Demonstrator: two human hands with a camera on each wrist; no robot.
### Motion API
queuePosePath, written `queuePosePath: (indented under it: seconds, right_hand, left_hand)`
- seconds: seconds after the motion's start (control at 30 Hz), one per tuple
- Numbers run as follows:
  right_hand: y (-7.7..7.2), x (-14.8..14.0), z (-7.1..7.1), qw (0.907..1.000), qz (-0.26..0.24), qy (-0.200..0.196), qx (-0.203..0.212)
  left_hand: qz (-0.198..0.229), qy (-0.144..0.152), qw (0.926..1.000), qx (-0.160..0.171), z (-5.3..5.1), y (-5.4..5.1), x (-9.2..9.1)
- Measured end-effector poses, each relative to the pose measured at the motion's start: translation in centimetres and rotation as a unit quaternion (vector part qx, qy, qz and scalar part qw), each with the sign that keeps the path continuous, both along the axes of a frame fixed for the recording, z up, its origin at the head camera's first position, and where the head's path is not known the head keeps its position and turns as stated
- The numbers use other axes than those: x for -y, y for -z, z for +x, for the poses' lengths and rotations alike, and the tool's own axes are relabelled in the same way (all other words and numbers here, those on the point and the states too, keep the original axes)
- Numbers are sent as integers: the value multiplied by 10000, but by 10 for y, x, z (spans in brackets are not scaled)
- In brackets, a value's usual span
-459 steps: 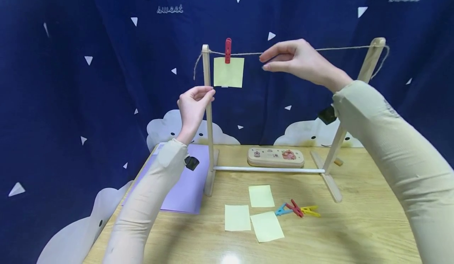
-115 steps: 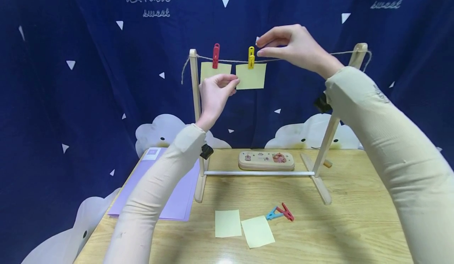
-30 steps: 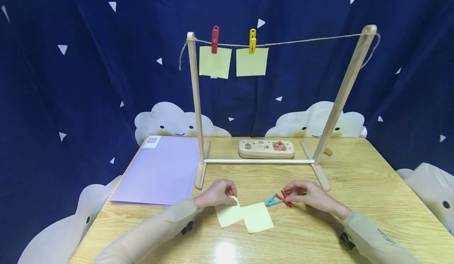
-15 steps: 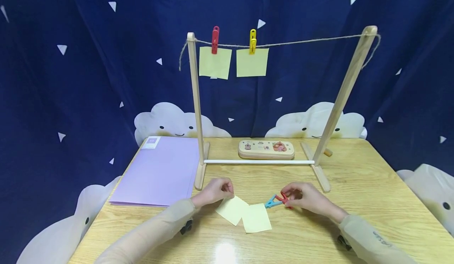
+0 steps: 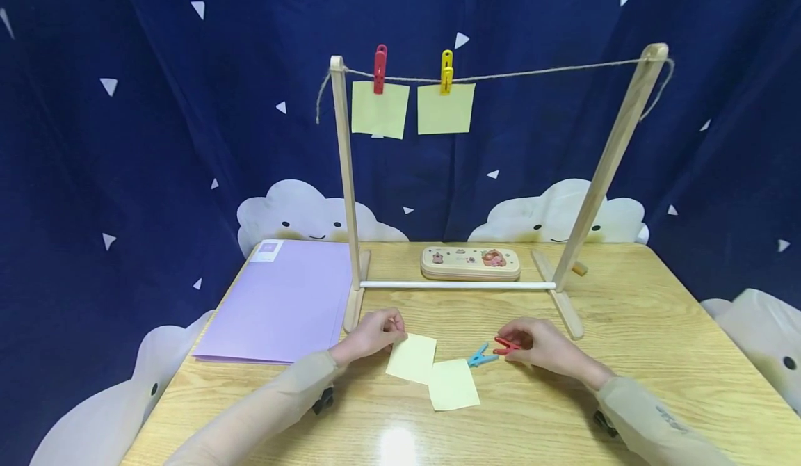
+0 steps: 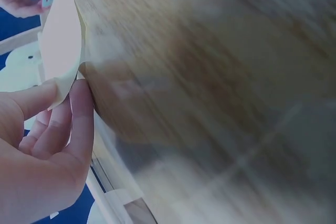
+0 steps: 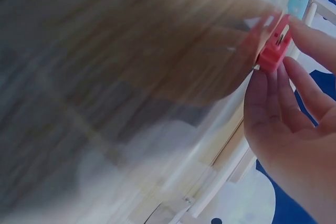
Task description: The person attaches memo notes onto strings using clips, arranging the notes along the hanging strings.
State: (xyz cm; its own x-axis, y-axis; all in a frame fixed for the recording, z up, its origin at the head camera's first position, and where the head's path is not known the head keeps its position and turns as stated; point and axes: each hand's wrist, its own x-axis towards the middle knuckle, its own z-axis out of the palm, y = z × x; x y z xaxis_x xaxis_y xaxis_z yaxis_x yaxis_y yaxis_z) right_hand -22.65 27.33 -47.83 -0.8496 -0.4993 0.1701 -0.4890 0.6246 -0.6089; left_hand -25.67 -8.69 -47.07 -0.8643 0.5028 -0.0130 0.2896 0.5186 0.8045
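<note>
Yellow note [image 5: 411,358] left, red clip [image 7: 274,49] right, apart.
Left hand [image 5: 371,334] pinches the note's far-left corner; right hand [image 5: 543,345] pinches the clip, long axis roughly left-right.

On the counter [image 5: 638,327], a folder [image 5: 281,306] lies left of the stand [image 5: 610,163] and a pencil case [image 5: 471,264] behind its crossbar [image 5: 457,285]. Before the stand, two notes [image 5: 453,384] are left of two clothespins [image 5: 482,357]; two more notes [image 5: 379,111] hang from its string [image 5: 538,73].

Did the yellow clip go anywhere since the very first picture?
Yes, up and to the left. The yellow clip lay on the table in front of the wooden stand; now it holds a note on the stand's string.
</note>
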Motion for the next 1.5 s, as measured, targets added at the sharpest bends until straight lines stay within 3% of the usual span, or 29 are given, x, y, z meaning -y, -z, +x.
queuePosePath:
  seconds: [0.23,0.4,0.73,1.0,1.2,1.37,1.5]
  right_hand:
    - [0,3,0,9999,26,25,115]
    - [-3,0,2,10000,81,-14,-11]
    - [-14,-8,0,9993,102,1,-358]
    - [-31,-13,-3,9979,-326,349,433]
    - [-45,-15,-2,9942,-830,364,579]
    - [-60,-18,-5,9930,-1008,-48,615]
    - [-83,-23,-10,9926,-1015,-375,548]
  left_hand:
    - [-94,1,9996,-268,0,0,2]
    - [-218,-158,9988,-413,2,-1,6]
    - [-142,-335,9980,-508,-2,-14,9]
    - [92,-455,9963,-730,-7,-25,5]
    - [234,-511,9928,-1060,-11,-36,-3]
    - [298,-476,9903,-1273,-16,-51,-14]
    - [431,-317,9894,-1353,-22,-69,-22]
